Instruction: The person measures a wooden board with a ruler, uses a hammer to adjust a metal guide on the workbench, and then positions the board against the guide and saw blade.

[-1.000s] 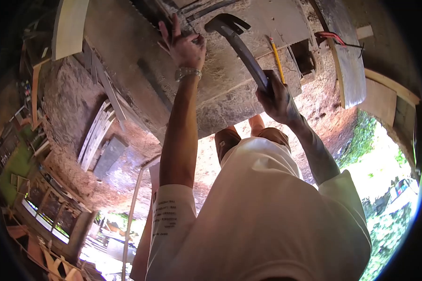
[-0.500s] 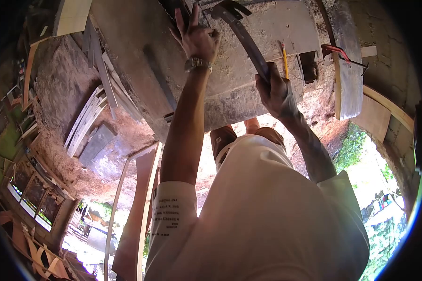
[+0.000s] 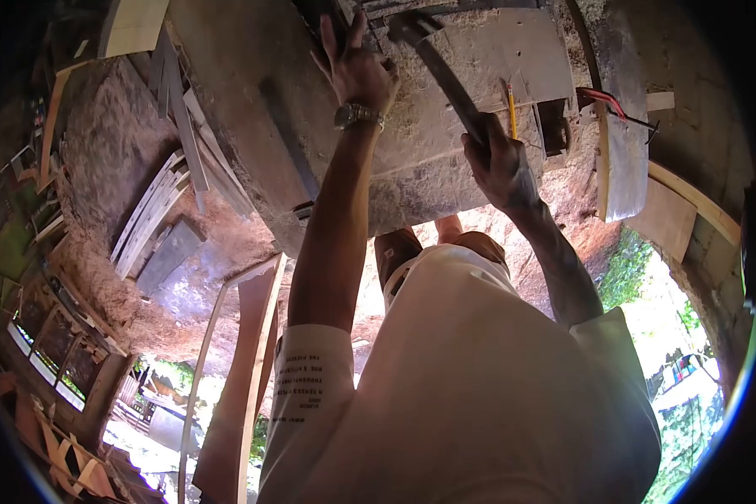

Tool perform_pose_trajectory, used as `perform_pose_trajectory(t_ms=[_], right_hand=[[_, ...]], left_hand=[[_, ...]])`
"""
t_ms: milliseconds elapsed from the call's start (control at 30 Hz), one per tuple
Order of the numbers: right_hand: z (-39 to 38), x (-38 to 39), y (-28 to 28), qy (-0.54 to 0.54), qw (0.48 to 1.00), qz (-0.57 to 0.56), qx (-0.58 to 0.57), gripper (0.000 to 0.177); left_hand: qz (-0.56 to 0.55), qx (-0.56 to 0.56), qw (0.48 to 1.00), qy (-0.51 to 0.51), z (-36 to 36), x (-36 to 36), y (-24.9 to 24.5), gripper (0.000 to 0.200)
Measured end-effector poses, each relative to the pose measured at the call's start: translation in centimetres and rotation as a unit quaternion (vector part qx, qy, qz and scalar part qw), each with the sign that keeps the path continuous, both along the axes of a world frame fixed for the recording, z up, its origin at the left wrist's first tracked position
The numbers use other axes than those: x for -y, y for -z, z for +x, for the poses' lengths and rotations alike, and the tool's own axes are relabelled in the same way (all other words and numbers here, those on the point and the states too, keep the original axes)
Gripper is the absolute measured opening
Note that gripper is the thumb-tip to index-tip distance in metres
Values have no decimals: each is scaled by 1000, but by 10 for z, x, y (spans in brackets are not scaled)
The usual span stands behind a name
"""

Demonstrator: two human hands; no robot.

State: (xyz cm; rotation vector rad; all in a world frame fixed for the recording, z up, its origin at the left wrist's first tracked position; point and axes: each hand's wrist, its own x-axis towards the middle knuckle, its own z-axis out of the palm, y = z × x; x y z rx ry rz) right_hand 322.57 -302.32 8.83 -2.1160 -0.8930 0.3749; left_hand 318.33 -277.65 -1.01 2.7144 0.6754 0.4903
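Note:
My right hand (image 3: 502,172) is wrapped around the handle of a claw hammer (image 3: 449,77). The hammer slants up and left, its head slightly blurred near the top of the view, to the right of my left hand. My left hand (image 3: 364,77), with a watch on its wrist, is over the far part of the worn wooden workbench (image 3: 428,172). Two of its fingers stretch forward beside a dark long piece (image 3: 313,18). Its thumb and forefinger look curled together, and anything between them is hidden.
A yellow pencil (image 3: 511,109) lies near a rectangular hole (image 3: 553,126) in the bench. A red-handled tool (image 3: 605,101) rests at the right edge. Wooden strips (image 3: 149,214) lie on the floor at left, and a framed wooden panel (image 3: 242,353) stands near my left arm.
The hammer head has come down slightly, and my right hand has shifted a little right and down. My left hand keeps the same pose.

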Motion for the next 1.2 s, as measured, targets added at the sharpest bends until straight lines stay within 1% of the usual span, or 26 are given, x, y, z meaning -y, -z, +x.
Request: perform_pose_trajectory(t_ms=[33, 67, 167, 200, 267, 300, 333, 367, 400, 500, 533, 567, 600, 700, 733, 800, 867, 967, 1000, 1033, 1067, 1100, 1167, 1200], right_hand=[[-2, -2, -14, 20, 992, -27, -123, 23], [-6, -4, -18, 41, 994, 2, -105, 22], [-4, 8, -10, 2, 997, 21, -74, 19], [-2, 4, -11, -9, 997, 38, -68, 20], [-5, -6, -8, 4, 997, 16, -77, 23], [-4, -9, -5, 8, 997, 4, -82, 24], [-7, -6, 15, 9, 997, -7, -81, 25], [-8, -1, 38, -30, 998, -1, 62, 24], [-5, 4, 62, -69, 977, 7, 204, 23], [10, 5, 59, -126, 939, -48, 316, 20], [5, -3, 40, -67, 988, -37, 136, 20], [-2, -9, 21, -6, 998, -27, -50, 19], [-8, -13, 8, 29, 998, -8, -51, 18], [-6, -5, 26, 1, 998, -21, -60, 17], [1, -5, 33, -36, 990, -120, -65, 17], [3, -7, 35, -81, 989, -104, 72, 17], [1, -15, 29, -22, 998, -54, -31, 17], [-12, -11, 14, 23, 997, -29, -69, 17], [-9, -5, 32, -33, 998, -14, 44, 16], [-5, 2, 49, -75, 983, 3, 165, 15], [6, 7, 65, -131, 946, -19, 295, 15], [7, 3, 59, -123, 962, -40, 241, 15], [7, -4, 46, -97, 982, -85, 136, 15], [2, -12, 26, -44, 996, -65, 39, 16]], left_hand=[[20, 7, 1000, 7, -1, 2, -5, 14], [41, 15, 999, 15, -1, 2, -8, 17], [-26, 109, 993, 25, 2, -3, -3, 38], [-43, 110, 993, 8, 3, -4, -3, 43], [-77, 110, 990, -27, 3, -4, -1, 54], [-104, 135, 984, -48, 2, -1, -1, 57], [-130, 159, 976, -68, 0, 2, 0, 60], [-156, 184, 967, -86, 0, 3, 0, 62], [-160, 179, 967, -83, -3, 1, 6, 65], [-171, 173, 965, -92, -6, -3, 20, 65], [-185, 186, 960, -101, -6, -3, 14, 63], [-201, 198, 953, -111, -5, -2, 10, 62], [-215, 211, 946, -121, -4, -1, 6, 60], [-254, 227, 926, -159, 1, 3, 0, 55], [-288, 213, 913, -195, 1, 8, -3, 48], [-349, 185, 880, -263, 1, 12, -7, 36], [-328, 194, 894, -237, 2, 3, -7, 41], [-310, 191, 910, -197, -3, 4, -2, 49], [-303, 192, 916, -180, -3, 5, -1, 52], [-308, 164, 917, -192, -3, 4, -1, 52], [-311, 138, 918, -203, -3, 3, -1, 52], [-315, 111, 918, -213, -3, 3, -1, 52], [-281, 123, 922, -235, 2, 4, 3, 45], [-268, 123, 923, -249, -1, 8, 5, 43]])
